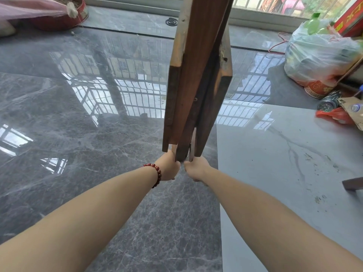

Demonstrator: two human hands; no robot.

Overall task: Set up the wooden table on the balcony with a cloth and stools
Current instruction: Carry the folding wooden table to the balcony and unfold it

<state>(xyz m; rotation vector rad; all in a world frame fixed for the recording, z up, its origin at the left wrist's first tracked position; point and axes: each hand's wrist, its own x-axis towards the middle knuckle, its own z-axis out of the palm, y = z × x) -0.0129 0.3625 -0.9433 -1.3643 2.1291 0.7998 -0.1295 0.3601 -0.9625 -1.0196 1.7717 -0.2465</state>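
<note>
The wooden table (196, 75), folded flat, is gripped at its near end by the left hand (170, 168) and right hand (196, 168). It looks heavy and stiff, so 2 hands are needed.

A glossy grey marble floor (98, 134) was seen. A coil (171, 22) was laid near the far edge and a red tin (81, 11) at far left. A filled bag (314, 55), a red cup (318, 89) and a can (328, 102) were clustered at right.
</note>
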